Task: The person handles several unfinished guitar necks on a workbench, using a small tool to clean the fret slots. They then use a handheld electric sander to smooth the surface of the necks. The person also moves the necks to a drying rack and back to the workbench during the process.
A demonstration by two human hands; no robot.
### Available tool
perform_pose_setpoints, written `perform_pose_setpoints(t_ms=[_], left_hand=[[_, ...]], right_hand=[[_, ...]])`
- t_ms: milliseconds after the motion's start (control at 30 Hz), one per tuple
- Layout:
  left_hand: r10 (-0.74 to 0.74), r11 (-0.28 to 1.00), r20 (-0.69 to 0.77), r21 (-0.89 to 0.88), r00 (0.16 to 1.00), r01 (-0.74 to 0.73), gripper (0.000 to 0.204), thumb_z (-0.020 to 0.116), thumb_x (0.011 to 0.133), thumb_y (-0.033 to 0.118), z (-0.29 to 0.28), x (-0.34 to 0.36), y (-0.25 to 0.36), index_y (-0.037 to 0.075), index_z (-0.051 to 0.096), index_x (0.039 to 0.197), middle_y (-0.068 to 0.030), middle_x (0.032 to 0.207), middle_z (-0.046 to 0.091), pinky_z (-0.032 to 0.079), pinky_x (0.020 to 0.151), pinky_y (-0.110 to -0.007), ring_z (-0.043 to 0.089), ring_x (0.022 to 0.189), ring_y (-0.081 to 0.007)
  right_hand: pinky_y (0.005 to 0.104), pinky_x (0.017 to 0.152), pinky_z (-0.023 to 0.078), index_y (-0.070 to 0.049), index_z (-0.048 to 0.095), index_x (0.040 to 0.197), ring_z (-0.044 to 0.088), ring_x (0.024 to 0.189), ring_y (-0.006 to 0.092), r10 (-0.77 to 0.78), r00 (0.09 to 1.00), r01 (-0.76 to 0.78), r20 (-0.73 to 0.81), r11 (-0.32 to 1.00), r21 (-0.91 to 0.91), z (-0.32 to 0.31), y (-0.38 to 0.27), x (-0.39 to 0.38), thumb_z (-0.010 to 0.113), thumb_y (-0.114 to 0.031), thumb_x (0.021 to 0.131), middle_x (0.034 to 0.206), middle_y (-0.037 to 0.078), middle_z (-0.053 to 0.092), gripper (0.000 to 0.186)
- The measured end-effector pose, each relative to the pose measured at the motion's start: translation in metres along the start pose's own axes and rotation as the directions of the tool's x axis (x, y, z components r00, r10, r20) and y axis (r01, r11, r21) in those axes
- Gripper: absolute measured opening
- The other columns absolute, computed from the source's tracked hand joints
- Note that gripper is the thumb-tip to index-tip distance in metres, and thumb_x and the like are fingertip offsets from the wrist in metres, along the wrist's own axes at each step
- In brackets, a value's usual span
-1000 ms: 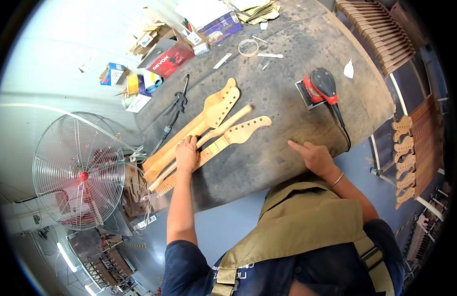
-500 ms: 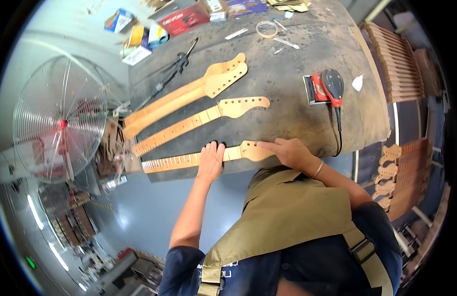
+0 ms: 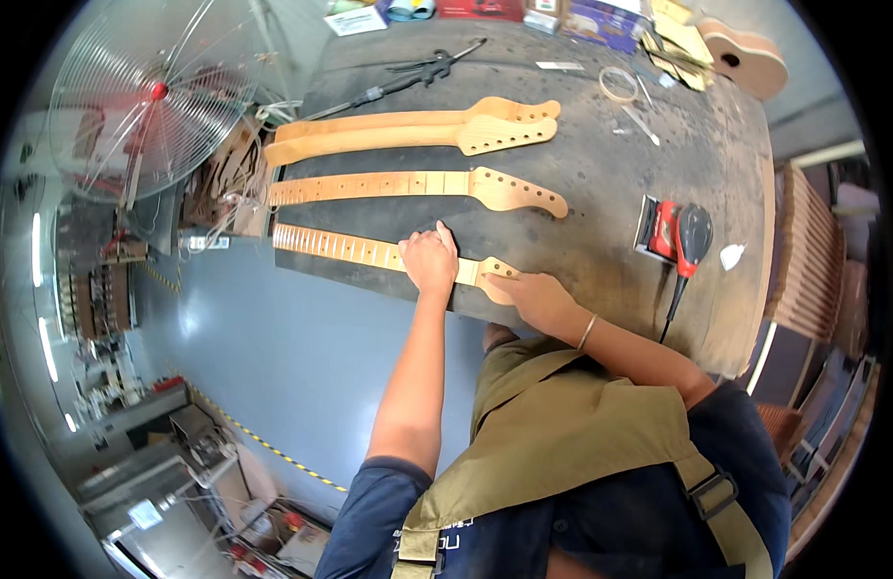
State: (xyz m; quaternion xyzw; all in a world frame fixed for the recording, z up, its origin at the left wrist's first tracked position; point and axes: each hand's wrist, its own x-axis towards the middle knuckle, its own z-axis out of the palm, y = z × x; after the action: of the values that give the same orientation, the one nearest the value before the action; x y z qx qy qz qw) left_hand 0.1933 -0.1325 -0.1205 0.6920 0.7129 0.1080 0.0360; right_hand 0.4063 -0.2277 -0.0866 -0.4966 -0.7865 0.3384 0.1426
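A pale wooden guitar neck [image 3: 335, 247] with a fretted fingerboard lies along the near edge of the workbench, its headstock toward the right. My left hand [image 3: 430, 259] is closed over it close to the headstock, with finger ends past the far edge. My right hand [image 3: 543, 301] grips the headstock [image 3: 496, 280], hiding its end; one finger lies across its face near the tuner holes. Just beyond lies a second fretted neck [image 3: 388, 183], apart from my hands. Behind that, two more necks [image 3: 388, 140] rest side by side.
A red and black sander [image 3: 680, 232] stands on the bench [image 3: 601, 270] at right, its cord running toward me. Farther back are a black tool [image 3: 408, 82], a tape roll [image 3: 618, 85] and several boxes. A large fan [image 3: 159, 92] stands left; stacked wooden parts [image 3: 811, 256] are at right.
The view has turned, so the bench and necks appear swung round. My left hand has closed from spread fingers into a tighter grip on the neck. My right hand stays at the headstock.
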Motion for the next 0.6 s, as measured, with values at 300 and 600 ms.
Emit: perform_pose_setpoints(t_ms=[300,600], left_hand=[[-0.081,0.997,-0.072,0.006,0.994,0.082,0.054,0.050,0.106,0.027,0.004,0.003,0.003,0.003,0.072,0.062,-0.0171,0.074,0.073,0.045,0.088,-0.045,0.070,0.083,-0.0343],[-0.087,0.996,-0.064,-0.016,0.994,0.086,0.053,0.052,0.104,0.026,0.000,-0.004,0.005,0.003,0.071,0.061,-0.0174,0.070,0.072,0.045,0.085,-0.045,0.069,0.081,-0.0337]], right_hand=[[0.0376,0.067,0.048,-0.013,0.072,0.134,0.048,0.065,0.0199,0.154,0.983,-0.182,0.099,0.872,0.454,-0.012,0.003,0.017,0.061,-0.012,0.102,0.078,0.024,0.052,0.034],[0.0440,0.070,0.051,-0.013,0.074,0.130,0.057,0.075,0.0430,0.091,0.988,-0.126,0.122,0.939,0.321,-0.012,0.008,0.018,0.060,-0.011,0.099,0.091,0.031,0.060,0.034]])
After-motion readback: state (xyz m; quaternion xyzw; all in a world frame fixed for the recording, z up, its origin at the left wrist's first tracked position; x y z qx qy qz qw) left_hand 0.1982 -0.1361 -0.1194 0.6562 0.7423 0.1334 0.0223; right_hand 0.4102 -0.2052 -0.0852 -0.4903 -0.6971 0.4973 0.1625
